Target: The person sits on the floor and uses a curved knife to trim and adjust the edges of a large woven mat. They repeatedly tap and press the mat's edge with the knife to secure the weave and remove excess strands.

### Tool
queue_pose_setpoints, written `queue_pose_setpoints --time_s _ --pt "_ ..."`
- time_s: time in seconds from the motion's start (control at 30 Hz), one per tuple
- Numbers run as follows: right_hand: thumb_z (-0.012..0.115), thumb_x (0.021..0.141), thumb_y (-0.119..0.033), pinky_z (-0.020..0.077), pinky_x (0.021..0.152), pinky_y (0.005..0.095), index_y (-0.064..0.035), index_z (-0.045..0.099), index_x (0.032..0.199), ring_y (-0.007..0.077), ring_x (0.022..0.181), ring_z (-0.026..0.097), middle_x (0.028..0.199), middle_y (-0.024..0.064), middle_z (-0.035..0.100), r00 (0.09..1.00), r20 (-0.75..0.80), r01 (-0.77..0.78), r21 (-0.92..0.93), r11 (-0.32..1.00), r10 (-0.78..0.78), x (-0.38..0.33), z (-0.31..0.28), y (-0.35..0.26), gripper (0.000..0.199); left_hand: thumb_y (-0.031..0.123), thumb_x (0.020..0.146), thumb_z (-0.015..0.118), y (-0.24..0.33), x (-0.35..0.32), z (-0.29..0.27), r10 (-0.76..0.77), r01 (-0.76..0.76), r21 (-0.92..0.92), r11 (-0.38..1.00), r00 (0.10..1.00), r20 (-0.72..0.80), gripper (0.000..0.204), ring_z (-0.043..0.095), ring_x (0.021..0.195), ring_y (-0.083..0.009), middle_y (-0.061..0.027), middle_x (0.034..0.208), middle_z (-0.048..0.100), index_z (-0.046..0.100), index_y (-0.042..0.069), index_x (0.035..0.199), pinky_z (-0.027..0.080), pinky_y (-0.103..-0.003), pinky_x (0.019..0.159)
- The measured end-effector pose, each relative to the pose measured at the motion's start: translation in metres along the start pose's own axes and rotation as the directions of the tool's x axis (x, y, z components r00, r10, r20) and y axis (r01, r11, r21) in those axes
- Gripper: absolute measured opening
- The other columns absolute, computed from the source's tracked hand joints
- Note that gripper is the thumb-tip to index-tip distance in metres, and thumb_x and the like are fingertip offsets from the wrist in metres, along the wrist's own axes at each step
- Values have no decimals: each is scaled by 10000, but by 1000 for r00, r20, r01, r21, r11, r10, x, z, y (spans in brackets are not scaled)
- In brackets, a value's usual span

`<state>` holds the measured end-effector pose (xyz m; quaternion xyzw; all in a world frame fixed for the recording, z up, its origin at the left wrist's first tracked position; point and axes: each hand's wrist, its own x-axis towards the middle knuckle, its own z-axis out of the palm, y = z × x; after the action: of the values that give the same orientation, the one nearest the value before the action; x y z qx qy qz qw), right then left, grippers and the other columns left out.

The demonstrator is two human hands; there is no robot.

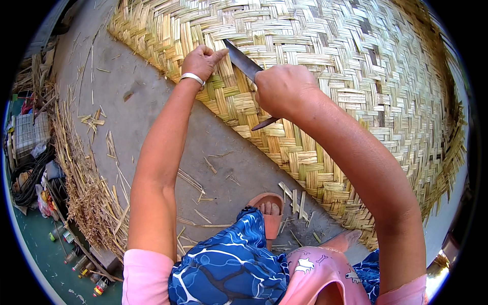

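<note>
A large woven mat [325,66] of pale yellow and greenish flat strips spreads over the ground in front of me and to the right. My right hand [287,91] is wrapped round the handle of a knife [243,62]. Its dark blade points up and left, the tip against the weave, and the handle's curved end [265,123] sticks out below my fist. Just left of the blade tip, my left hand [202,63] is closed in a pinch at the mat's surface near its edge. Whatever lies between those fingertips is hidden.
Dry stalks [84,188] lie piled along the left, beside a wire crate [25,134], dark cables and bottles [100,287]. Loose strip offcuts [300,203] litter the grey floor [137,101] by my sandalled foot [269,211]. My other foot [345,240] is next to the mat's near corner.
</note>
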<state>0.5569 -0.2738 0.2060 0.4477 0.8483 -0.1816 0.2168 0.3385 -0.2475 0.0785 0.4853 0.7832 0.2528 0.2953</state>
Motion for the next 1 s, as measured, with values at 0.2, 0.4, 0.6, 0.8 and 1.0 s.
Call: queue_pose_setpoints --time_s 0.2,0.4,0.6,0.8,1.0 --pt "612 838 -146 555 687 336 -114 736 920 218 873 702 931 64 718 1000 3 -10 -9 1000 10 -6 2 1 152 558 690 782 6 -3 2 80 -75 164 984 997 -23 523 592 640 -221 -100 698 637 600 70 734 489 -350 632" --pt "577 848 -186 547 655 383 -85 687 940 267 787 693 833 102 701 998 29 -49 -10 999 49 -58 14 18 175 520 705 790 10 -11 7 75 -59 221 973 995 -67 495 552 600 -161 -66 660 612 604 62 731 480 -309 613" --pt "532 861 -207 524 633 438 -79 613 1013 336 718 663 749 132 666 993 -88 -67 170 983 83 -90 9 37 214 482 754 768 -15 -6 10 155 -160 -37 986 981 -113 464 590 597 -168 -61 661 631 598 51 735 488 -319 609" --pt "544 889 -256 512 596 448 -106 587 1175 342 616 634 711 145 640 690 -717 255 371 893 100 -92 -12 20 326 320 990 496 -37 0 -8 -252 49 -851 523 963 -99 277 515 475 -130 -34 649 527 474 67 880 392 -243 357" --pt "556 903 -277 504 519 423 -138 548 1254 302 598 633 693 156 617 967 -253 63 183 981 -15 -32 41 25 377 351 1018 402 -40 3 -5 -358 56 -915 399 929 -99 315 493 459 -127 -31 632 516 463 71 886 376 -241 358"
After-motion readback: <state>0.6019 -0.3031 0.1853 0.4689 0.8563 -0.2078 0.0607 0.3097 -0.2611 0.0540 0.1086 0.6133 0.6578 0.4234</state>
